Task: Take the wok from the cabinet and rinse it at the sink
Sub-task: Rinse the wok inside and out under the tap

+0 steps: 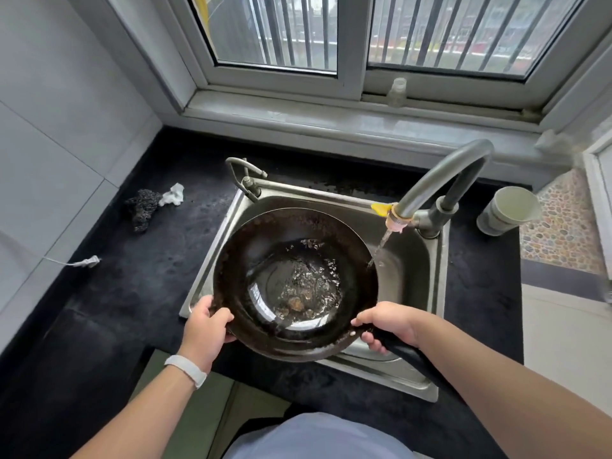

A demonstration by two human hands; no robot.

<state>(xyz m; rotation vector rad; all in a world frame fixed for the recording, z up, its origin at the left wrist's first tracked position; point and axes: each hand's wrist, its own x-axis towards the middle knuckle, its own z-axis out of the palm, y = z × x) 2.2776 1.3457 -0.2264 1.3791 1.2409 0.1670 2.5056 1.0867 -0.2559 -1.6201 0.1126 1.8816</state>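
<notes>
A black wok is held over the steel sink, with a pool of water and some brownish residue in its bottom. My left hand grips the wok's near-left rim. My right hand is closed around the base of its black handle at the near right. The grey faucet arches over the sink from the right, and a thin stream of water runs from its spout down past the wok's right rim.
Black countertop surrounds the sink. A dark scrubber and a white rag lie at the left, a white cord end nearer. A grey cup lies at the right. A small second tap stands behind the sink. A bottle stands on the windowsill.
</notes>
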